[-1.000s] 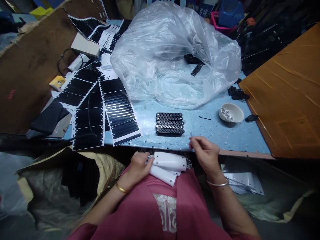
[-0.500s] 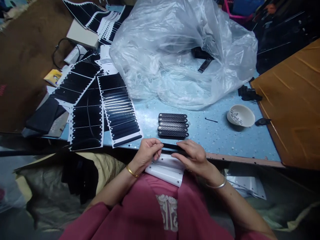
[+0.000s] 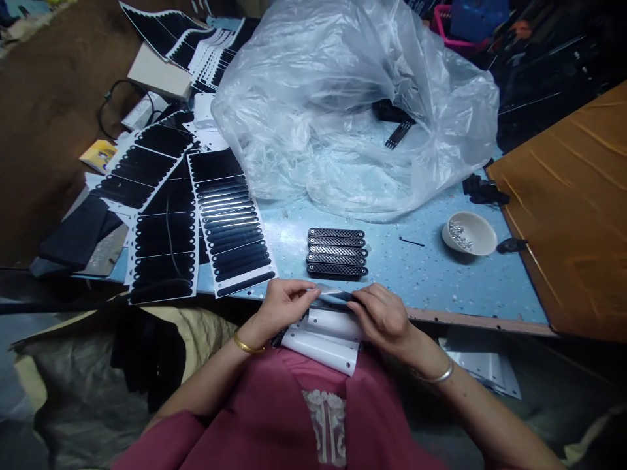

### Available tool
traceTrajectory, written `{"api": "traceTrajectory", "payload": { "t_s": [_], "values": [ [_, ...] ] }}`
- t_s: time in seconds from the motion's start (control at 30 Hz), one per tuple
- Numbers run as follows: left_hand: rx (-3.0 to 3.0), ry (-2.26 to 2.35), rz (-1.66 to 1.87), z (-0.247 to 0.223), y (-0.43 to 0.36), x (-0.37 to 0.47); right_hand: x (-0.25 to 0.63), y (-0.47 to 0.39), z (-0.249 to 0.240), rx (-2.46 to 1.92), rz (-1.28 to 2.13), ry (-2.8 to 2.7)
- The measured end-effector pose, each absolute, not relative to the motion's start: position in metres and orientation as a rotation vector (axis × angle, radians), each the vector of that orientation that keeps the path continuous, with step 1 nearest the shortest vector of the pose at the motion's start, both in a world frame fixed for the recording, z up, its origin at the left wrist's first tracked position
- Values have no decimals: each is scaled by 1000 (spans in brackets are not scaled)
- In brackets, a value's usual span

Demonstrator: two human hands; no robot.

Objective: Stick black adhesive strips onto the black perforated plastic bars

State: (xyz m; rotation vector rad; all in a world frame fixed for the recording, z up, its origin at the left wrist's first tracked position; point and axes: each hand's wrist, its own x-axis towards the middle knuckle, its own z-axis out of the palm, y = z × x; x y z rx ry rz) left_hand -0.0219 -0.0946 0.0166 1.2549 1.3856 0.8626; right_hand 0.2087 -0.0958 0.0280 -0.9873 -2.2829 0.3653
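My left hand (image 3: 287,305) pinches one end of a thin dark strip (image 3: 336,296), and my right hand (image 3: 382,310) grips its other end. The strip is stretched level between them, at the table's near edge, with a shiny, clear-looking patch toward the left. Below the strip, white sheets with small holes (image 3: 321,349) lie across my lap. Just beyond my hands, several black textured bars with a screw at each end (image 3: 337,251) sit side by side on the blue speckled table (image 3: 392,281).
To the left lie sheets of black strip stickers (image 3: 238,222). A large clear plastic bag (image 3: 343,85) covers the back of the table. At right stand a white bowl of small metal pieces (image 3: 482,238) and a brown panel (image 3: 568,209). A thin black tool (image 3: 411,241) lies nearby.
The strip has turned from black to showing a shiny face. My right fingers have closed on its end, and the left hand has shifted slightly. The whole view has tilted a little.
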Motion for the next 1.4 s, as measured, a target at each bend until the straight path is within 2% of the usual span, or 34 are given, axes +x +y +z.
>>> {"api": "traceTrajectory", "payload": {
  "t_s": [0.17, 0.4, 0.7, 1.07, 1.4],
  "values": [
    [1703, 1618, 1048, -6, -84, -32, 228, -84, 35, -1054, 333, -2206],
    [2035, 1545, 940, -12, -69, -32, 240, -62, 16, -1191, 331, -2117],
    [1962, 1459, 954, -8, -81, -36, 233, -71, 18, -1097, 377, -2251],
    [1323, 1316, 953, -14, -78, -34, 209, -63, 8, -923, 263, -2322],
    [1315, 1299, 962, -12, -76, -35, 201, -58, 9, -890, 269, -2391]
  ]
}}
